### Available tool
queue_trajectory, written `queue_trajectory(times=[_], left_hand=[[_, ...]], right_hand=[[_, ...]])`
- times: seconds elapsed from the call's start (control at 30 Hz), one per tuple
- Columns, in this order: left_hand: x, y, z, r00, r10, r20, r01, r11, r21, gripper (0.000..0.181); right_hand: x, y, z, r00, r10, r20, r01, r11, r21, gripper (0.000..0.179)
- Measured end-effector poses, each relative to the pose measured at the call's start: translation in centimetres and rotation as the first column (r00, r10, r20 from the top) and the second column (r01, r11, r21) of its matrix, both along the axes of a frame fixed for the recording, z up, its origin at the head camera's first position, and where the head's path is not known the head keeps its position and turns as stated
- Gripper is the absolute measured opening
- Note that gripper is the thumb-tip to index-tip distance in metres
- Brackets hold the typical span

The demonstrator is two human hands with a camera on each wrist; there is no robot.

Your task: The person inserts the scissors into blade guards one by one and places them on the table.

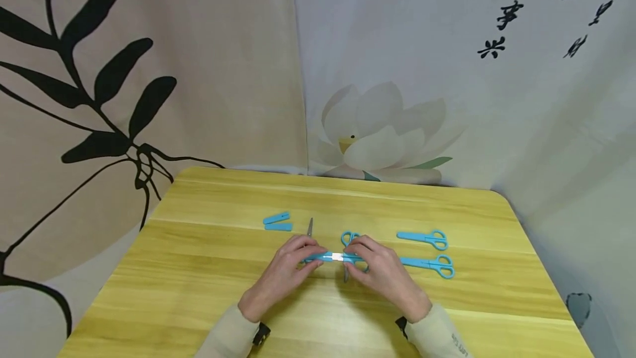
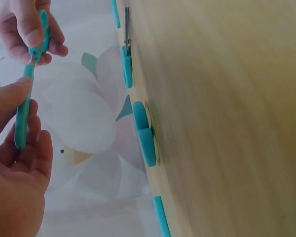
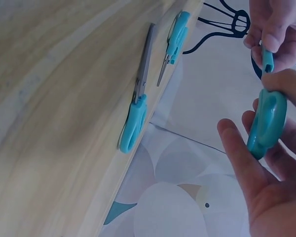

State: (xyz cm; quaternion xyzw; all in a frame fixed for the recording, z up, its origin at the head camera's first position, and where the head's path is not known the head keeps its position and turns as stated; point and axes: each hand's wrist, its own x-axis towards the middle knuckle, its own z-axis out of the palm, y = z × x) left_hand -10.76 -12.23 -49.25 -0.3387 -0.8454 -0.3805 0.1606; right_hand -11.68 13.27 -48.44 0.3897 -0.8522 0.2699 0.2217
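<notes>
Wood tbl [image 1: 199,269]: L hand [image 1: 284,267] grips cover [image 2: 23,113], R hand [image 1: 385,269] scissors [image 3: 270,121].

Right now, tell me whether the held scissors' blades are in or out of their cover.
Partly in: bare blade shows between cover and handle.

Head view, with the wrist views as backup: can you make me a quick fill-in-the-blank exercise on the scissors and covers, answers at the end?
1. The left hand holds a blue cover, while the right hand grips scissors by their ____.
2. On the table, exactly ____ loose covers lie close together.
3. Two covered scissors lie to the ____ of those loose covers.

Missing words: handles; two; right.
</notes>
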Motion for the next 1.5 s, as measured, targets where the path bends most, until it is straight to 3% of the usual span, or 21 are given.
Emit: queue_trajectory(times=[0.7,1.17,1.33,1.5], left_hand=[[-0.05,0.38,-0.26,0.997,-0.029,-0.070,0.032,0.998,0.045,0.022],[-0.24,0.30,-0.18,0.998,-0.030,-0.061,0.032,0.999,0.026,0.023],[-0.22,0.23,-0.04,0.999,-0.041,-0.033,0.042,0.999,0.034,0.023],[-0.01,0.07,0.23,0.997,-0.040,0.067,0.039,0.999,0.012,0.035]], right_hand=[[0.51,-0.14,-0.08,1.000,-0.021,0.009,0.021,1.000,0.002,0.030],[0.47,-0.27,0.26,0.999,-0.015,0.030,0.014,1.000,0.024,0.028],[0.49,-0.34,0.27,0.999,-0.005,0.054,0.004,1.000,0.019,0.027],[0.49,-0.24,0.12,0.998,0.004,0.060,-0.004,1.000,0.000,0.027]])
